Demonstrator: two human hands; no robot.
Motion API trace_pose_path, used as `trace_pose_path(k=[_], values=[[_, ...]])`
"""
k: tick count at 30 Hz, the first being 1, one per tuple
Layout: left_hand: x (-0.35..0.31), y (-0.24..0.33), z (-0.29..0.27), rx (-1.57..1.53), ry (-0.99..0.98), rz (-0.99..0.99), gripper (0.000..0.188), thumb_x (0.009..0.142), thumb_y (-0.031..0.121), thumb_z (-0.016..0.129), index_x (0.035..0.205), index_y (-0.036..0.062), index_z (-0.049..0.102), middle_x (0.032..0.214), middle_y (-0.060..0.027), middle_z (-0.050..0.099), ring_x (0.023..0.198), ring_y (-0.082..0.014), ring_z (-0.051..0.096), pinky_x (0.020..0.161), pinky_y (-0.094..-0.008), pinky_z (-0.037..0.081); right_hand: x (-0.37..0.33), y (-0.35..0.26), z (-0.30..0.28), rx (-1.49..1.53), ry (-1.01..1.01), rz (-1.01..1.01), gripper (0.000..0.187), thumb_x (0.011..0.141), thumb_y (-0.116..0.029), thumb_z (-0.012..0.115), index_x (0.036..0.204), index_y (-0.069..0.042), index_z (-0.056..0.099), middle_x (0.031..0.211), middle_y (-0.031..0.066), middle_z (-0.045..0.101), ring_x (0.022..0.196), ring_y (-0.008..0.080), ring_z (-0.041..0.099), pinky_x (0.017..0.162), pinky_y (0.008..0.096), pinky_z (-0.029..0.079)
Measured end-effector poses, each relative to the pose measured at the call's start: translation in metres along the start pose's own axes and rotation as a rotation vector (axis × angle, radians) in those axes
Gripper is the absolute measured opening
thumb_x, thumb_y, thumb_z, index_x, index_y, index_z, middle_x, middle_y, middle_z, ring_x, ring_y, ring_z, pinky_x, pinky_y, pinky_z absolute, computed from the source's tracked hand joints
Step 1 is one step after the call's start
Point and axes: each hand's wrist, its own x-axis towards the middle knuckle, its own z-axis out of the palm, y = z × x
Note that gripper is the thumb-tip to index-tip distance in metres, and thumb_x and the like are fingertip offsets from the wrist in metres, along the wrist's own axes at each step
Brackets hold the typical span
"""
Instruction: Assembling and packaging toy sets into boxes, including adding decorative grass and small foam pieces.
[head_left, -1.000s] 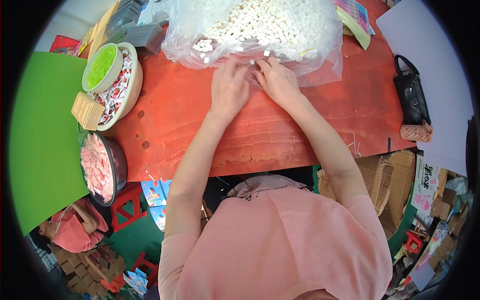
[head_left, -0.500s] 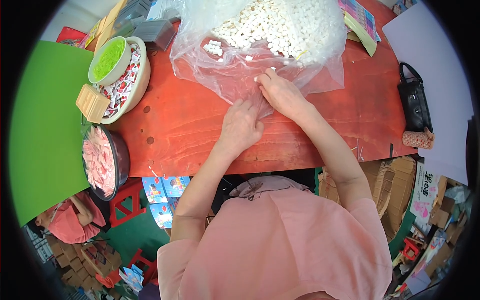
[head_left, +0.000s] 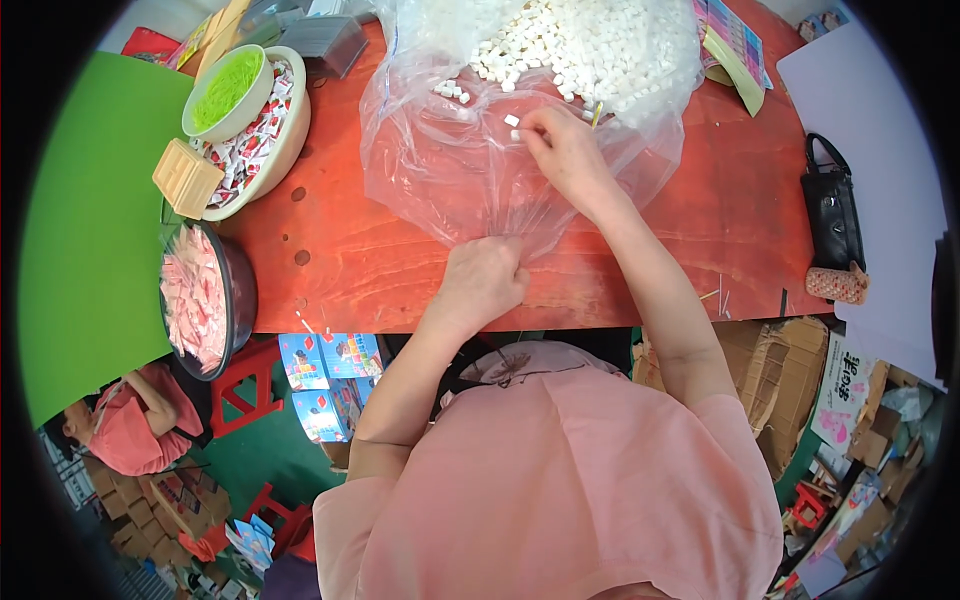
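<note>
A large clear plastic bag (head_left: 420, 170) lies spread on the red table, full of small white block-shaped pieces (head_left: 560, 45) at its far end. My left hand (head_left: 484, 275) is closed around the bag's gathered near edge. Over the middle of the bag, my right hand (head_left: 565, 150) has its thumb and fingertips drawn together, with a small white piece (head_left: 516, 135) at their tips. Another loose white piece (head_left: 512, 120) sits just beyond them. A few more pieces (head_left: 452, 91) lie to the left, apart from the main heap.
Left on the red table (head_left: 330, 260) stands a cream basin (head_left: 297, 150) of wrapped packets, carrying a bowl of green shreds (head_left: 228, 92). A black tub (head_left: 240, 300) of pink packets is nearer. A black bag (head_left: 833, 215) lies at right. Another person (head_left: 145, 425) sits lower left.
My right hand has moved away from my left, farther over the bag. The left hand has come slightly nearer to me, and the plastic between them is stretched flatter.
</note>
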Motion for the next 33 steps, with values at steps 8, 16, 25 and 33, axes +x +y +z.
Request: trace_pose_path(k=[8, 16, 25, 33], values=[[0.052, -0.012, -0.032, -0.334, 0.39, -0.043, 0.018, 0.091, 0.02, 0.067, 0.092, 0.0027, 0.071, 0.095, -0.0198, 0.071, 0.087, -0.0407, 0.069, 0.076, -0.0493, 0.055, -0.001, -0.003, 0.023, -0.334, -0.272, -0.028, 0.019, 0.088, -0.003, 0.062, 0.106, -0.001, 0.057, 0.114, 0.0243, 0.056, 0.103, 0.0445, 0.065, 0.086, 0.0531, 0.054], [0.099, -0.095, -0.021, 0.169, 0.518, -0.011, 0.018, 0.089, 0.018, 0.07, 0.092, 0.0012, 0.069, 0.101, -0.0172, 0.065, 0.094, -0.0384, 0.067, 0.08, -0.0483, 0.054, -0.019, -0.002, 0.003, -0.388, -0.28, 0.018, 0.02, 0.086, 0.002, 0.059, 0.106, -0.002, 0.057, 0.109, 0.0222, 0.057, 0.098, 0.0436, 0.063, 0.086, 0.0512, 0.052], [0.083, -0.073, -0.03, 0.124, 0.472, -0.097, 0.016, 0.087, 0.019, 0.073, 0.087, 0.0031, 0.07, 0.095, -0.0145, 0.064, 0.092, -0.0347, 0.067, 0.08, -0.047, 0.055, -0.027, 0.03, -0.038, -0.138, -0.217, 0.08, 0.016, 0.088, -0.009, 0.063, 0.102, 0.0, 0.061, 0.104, 0.0224, 0.064, 0.095, 0.0419, 0.065, 0.085, 0.0463, 0.052], [0.084, -0.056, -0.019, 0.213, 0.46, -0.027, 0.015, 0.089, 0.018, 0.07, 0.094, 0.0036, 0.07, 0.096, -0.0147, 0.067, 0.089, -0.0372, 0.068, 0.077, -0.0484, 0.056, -0.034, 0.02, -0.012, -0.273, -0.168, 0.138, 0.022, 0.09, -0.017, 0.071, 0.101, -0.001, 0.061, 0.104, 0.0202, 0.064, 0.094, 0.0397, 0.066, 0.081, 0.0451, 0.053]])
